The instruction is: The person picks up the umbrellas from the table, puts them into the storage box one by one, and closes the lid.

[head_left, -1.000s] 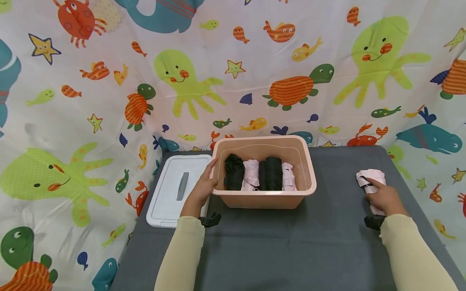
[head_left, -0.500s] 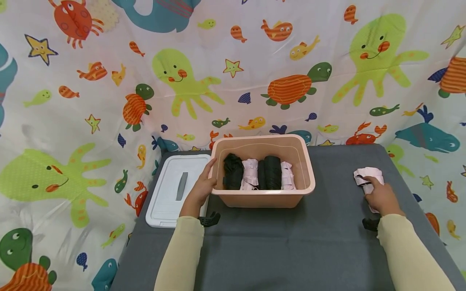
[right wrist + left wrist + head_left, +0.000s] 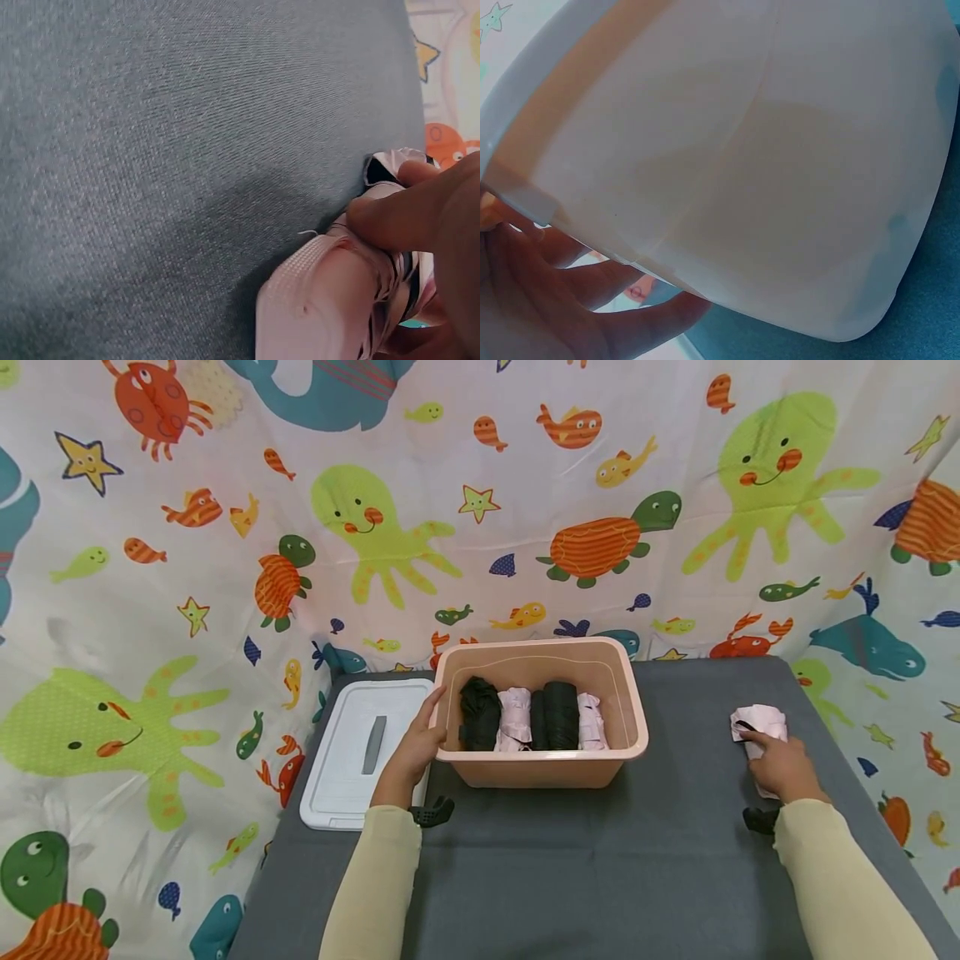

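My left hand [image 3: 412, 750] rests against the left side of a peach plastic bin [image 3: 540, 772], its fingers mostly straight along the wall. Close up in the left wrist view, the fingers [image 3: 641, 322] reach behind the edge of the bin's wall. Inside stand folded black umbrellas [image 3: 562, 717] and pink umbrellas [image 3: 514, 718] in a row. Far to the right, my right hand [image 3: 787, 768] grips another pink folded umbrella [image 3: 763, 720] lying on the table. In the right wrist view, thumb and fingers curl round this umbrella [image 3: 315, 307], and its smooth end and woven strap show.
A white lid [image 3: 345, 752] with a grey handle lies flat left of the bin. Dark grey cloth covers the table [image 3: 585, 877]. A curtain [image 3: 480, 460] printed with sea animals hangs behind and along the sides.
The pink umbrella and my right hand have shifted slightly left and away from me, and the cloth at the umbrella's far end lies differently. My left hand keeps its place on the bin.
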Action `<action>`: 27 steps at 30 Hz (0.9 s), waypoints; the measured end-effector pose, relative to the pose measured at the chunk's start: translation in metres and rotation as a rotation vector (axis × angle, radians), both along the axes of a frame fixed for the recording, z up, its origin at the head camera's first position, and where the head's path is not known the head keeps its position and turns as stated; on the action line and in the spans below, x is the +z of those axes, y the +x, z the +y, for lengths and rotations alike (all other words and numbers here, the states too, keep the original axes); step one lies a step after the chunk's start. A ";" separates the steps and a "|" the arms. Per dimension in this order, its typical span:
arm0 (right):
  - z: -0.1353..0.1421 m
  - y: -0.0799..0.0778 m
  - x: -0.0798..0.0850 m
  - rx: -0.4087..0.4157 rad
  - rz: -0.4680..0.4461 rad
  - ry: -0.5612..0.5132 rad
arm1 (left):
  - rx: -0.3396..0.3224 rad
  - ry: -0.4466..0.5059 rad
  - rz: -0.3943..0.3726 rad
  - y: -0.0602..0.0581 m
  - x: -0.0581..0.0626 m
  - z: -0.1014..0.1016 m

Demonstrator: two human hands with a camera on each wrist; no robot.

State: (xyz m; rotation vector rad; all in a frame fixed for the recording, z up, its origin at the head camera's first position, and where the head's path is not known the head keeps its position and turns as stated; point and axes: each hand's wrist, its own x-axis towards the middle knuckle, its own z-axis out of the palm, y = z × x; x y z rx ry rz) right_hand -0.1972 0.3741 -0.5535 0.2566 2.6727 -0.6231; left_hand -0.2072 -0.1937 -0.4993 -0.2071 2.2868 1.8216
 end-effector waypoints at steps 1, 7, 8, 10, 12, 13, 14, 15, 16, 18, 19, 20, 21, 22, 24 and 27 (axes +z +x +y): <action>0.000 0.000 0.000 -0.003 -0.003 -0.002 | -0.001 0.000 0.001 0.000 0.000 0.000; 0.001 0.002 -0.001 0.016 0.023 -0.009 | -0.007 0.003 -0.003 0.002 0.001 0.000; 0.001 0.003 -0.001 0.024 0.028 -0.012 | -0.007 0.002 -0.005 0.002 0.001 0.000; 0.000 0.005 0.001 0.029 0.028 -0.030 | -0.007 0.002 -0.008 0.001 0.001 0.000; -0.002 0.008 0.003 0.033 0.035 -0.043 | -0.013 0.009 -0.014 0.000 0.001 0.000; -0.003 0.009 0.004 0.036 0.042 -0.048 | -0.014 0.011 -0.016 0.000 0.001 -0.001; -0.005 0.010 0.005 0.038 0.052 -0.053 | -0.016 0.013 -0.016 -0.001 0.000 -0.001; -0.006 0.011 0.006 0.042 0.062 -0.061 | -0.016 0.018 -0.017 -0.001 0.000 -0.001; -0.007 0.012 0.006 0.047 0.073 -0.066 | -0.014 0.022 -0.019 -0.002 0.000 -0.001; -0.009 0.012 0.008 0.055 0.088 -0.087 | -0.012 0.028 -0.019 -0.002 -0.001 -0.002; -0.010 0.013 0.009 0.052 0.090 -0.103 | -0.010 0.028 -0.018 -0.002 -0.001 -0.002; -0.011 0.013 0.010 0.049 0.092 -0.117 | -0.009 0.030 -0.017 -0.002 -0.001 -0.002; -0.012 0.013 0.011 0.043 0.089 -0.139 | -0.007 0.032 -0.019 -0.002 -0.001 -0.002; -0.014 0.013 0.013 0.034 0.085 -0.155 | -0.007 0.033 -0.019 -0.002 -0.002 -0.002; -0.017 0.014 0.016 0.018 0.081 -0.190 | -0.010 0.032 -0.018 -0.002 -0.002 -0.002; -0.021 0.014 0.022 -0.009 0.072 -0.239 | -0.015 0.036 -0.012 -0.002 -0.002 -0.002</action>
